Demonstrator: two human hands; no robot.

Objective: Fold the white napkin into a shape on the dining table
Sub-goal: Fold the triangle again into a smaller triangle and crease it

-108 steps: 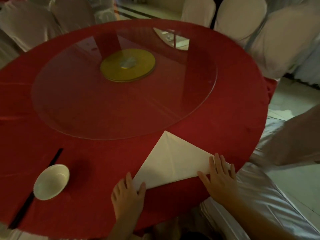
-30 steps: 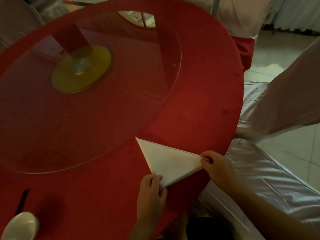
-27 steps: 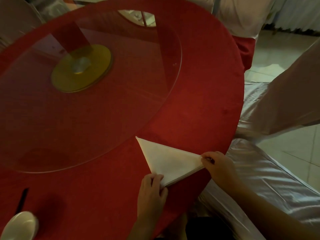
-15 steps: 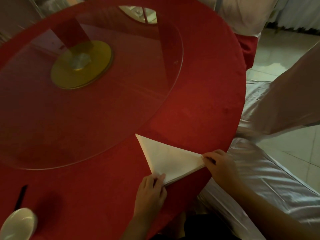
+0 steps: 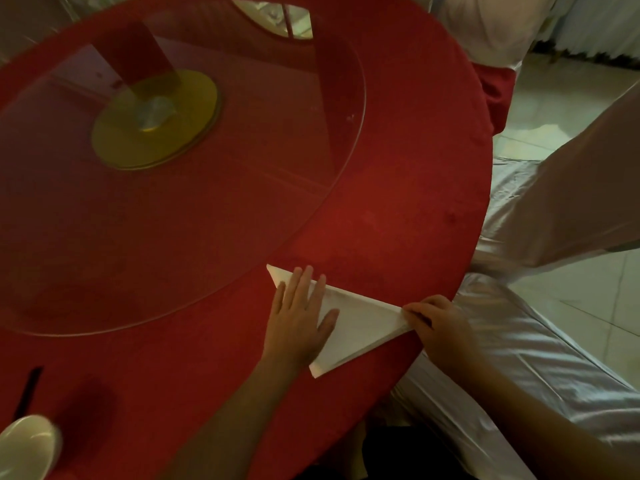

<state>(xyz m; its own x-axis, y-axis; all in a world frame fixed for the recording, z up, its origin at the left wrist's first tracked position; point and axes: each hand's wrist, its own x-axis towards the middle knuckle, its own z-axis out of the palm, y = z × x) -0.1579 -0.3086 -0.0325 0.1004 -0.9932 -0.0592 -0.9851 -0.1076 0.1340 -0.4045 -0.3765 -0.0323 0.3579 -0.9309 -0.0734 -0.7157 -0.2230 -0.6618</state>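
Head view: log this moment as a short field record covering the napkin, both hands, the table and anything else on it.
napkin: white napkin, folded into a triangle, lying flat near the table's right edge
left hand: left hand flat, fingers spread, pressing on the napkin's left part
right hand: right hand pinching the napkin's right corner
table: round table with red cloth
turntable: glass turntable on a gold hub
bowl: white bowl at lower left, partly cut off
dark stick: dark utensil beside the bowl, type unclear

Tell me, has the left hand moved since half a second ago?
Yes. The left hand slid from the napkin's near corner up onto it, toward the glass turntable.
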